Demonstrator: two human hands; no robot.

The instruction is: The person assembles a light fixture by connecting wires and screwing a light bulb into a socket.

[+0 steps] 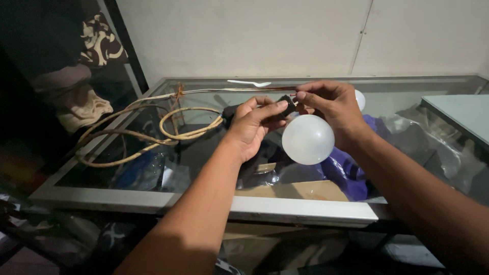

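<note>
My left hand [253,128] grips a black lamp socket [288,106] above a glass-topped counter. A pale twin cable [183,133] runs from the socket and loops across the glass to the left. My right hand [331,108] pinches the socket's right end with thumb and forefinger. A round white light bulb [307,139] hangs just below both hands, its base up at the socket. Part of a second white bulb [360,99] shows behind my right hand.
The glass counter [153,199] has a metal frame, with a purple bag [346,168] and cardboard seen through the glass. A white plastic spoon [249,82] lies at the far edge. A second glass top [458,114] stands at right. Folded cloths [84,104] sit on shelves at left.
</note>
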